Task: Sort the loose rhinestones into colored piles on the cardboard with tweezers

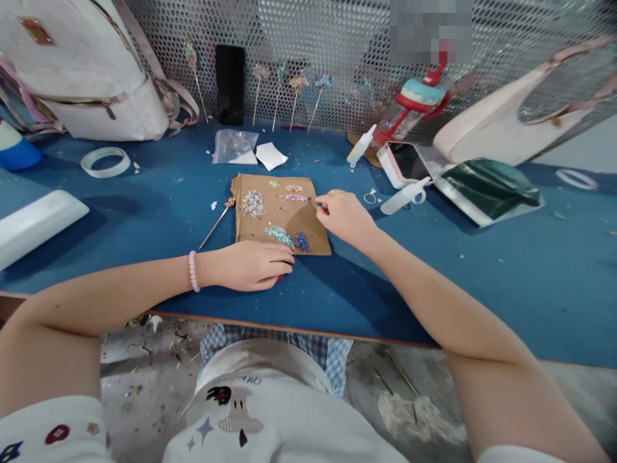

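The left hand [253,265] lies low on the blue bench [144,212], just at the near edge of a brown cardboard sheet [282,215], fingers curled loosely inward with something small and red showing under the fingertips; what it is cannot be told, nor whether the grip truly has hold of it. A pink bead bracelet [193,271] sits on that wrist. The right hand [344,217] rests at the right edge of the cardboard, thumb and forefinger pinched close together on a tiny bluish bit that is too small to name. On the cardboard lie separate little heaps of sequins [279,235]: silver to the left, pink near the top, teal and blue near the front. A gold hairpin [218,222] lies on the bench just left of the sheet, tilted. Farther back are a roll of tape [105,161], a clear plastic bag [234,146], a white glue bottle [360,145], and a black phone [230,84] leaning upright against the perforated metal wall [337,38], beside several decorated sticks. A white backpack [87,71] stands at the far left.
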Demonstrator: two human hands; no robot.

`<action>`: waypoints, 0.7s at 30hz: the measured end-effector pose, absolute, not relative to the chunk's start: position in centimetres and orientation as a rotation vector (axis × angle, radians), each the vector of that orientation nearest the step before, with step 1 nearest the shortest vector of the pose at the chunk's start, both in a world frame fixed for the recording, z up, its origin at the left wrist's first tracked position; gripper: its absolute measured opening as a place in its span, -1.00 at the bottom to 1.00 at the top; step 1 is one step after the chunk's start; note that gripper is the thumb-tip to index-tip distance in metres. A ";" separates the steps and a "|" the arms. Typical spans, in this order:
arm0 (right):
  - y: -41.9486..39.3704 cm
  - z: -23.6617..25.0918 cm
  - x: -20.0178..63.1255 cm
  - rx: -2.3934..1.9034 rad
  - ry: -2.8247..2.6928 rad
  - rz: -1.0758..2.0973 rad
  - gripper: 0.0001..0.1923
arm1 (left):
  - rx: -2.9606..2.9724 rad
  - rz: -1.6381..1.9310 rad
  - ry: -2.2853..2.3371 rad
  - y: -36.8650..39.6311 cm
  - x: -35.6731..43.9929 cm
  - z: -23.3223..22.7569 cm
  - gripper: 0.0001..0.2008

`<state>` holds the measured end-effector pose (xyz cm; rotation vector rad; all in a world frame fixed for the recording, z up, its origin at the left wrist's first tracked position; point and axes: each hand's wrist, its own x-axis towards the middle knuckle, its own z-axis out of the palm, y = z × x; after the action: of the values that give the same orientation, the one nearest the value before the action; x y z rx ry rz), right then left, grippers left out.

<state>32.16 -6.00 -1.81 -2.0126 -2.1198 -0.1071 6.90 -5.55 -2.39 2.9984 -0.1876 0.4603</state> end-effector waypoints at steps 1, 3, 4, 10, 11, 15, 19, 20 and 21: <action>-6.0 -1.8 32.2 -2.004 -2.123 -0.102 -0.64 | 2.998 0.463 -0.189 -5.6 6.9 -2.4 -0.76; -6.0 -1.7 32.3 -1.986 -2.121 -0.092 -0.65 | 2.999 0.465 -0.189 -5.5 6.9 -2.4 -0.77; -6.0 -1.6 32.3 -1.981 -2.116 -0.091 -0.65 | 3.002 0.465 -0.186 -5.6 6.9 -2.4 -0.77; -6.5 -0.8 32.0 -2.013 -2.131 -0.112 -0.65 | 3.006 0.485 -0.202 -5.6 6.9 -2.4 -0.75; -6.5 -0.8 31.9 -2.015 -2.143 -0.098 -0.67 | 3.006 0.492 -0.205 -5.6 6.9 -2.4 -0.75; -6.6 -0.8 31.6 -2.017 -2.155 -0.056 -0.71 | 3.011 0.493 -0.208 -5.5 6.9 -2.4 -0.75; -6.4 -0.9 31.6 -2.009 -2.154 -0.056 -0.73 | 3.006 0.518 -0.230 -5.5 6.9 -2.4 -0.73; -6.4 -0.8 31.5 -2.008 -2.157 -0.051 -0.73 | 3.005 0.520 -0.230 -5.5 6.9 -2.4 -0.73; -6.4 -0.8 31.4 -2.007 -2.162 -0.045 -0.73 | 3.005 0.518 -0.226 -5.5 6.9 -2.5 -0.73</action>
<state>31.43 -6.43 -0.79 -2.0069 -2.1618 -0.0447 6.93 -5.51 -2.46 3.0045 -0.2263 0.5185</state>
